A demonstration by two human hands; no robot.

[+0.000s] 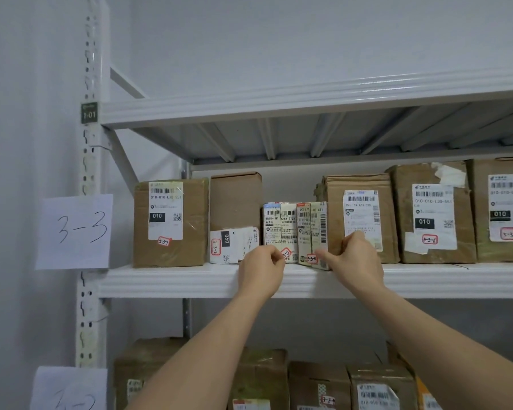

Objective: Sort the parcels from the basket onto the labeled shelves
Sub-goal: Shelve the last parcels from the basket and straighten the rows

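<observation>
Shelf, sign "3-3": left hand pinched parcel 3-3-3; right hand gripped parcel "3-3-4", front edge.

white painted metal shelf: smooth, slight sheen | brown cardboard boxes: matt, creased | white paper labels: glossy tape

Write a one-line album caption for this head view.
Two bare hands, left and right, straighten small label-covered parcels on white metal shelf 3-3.
</observation>
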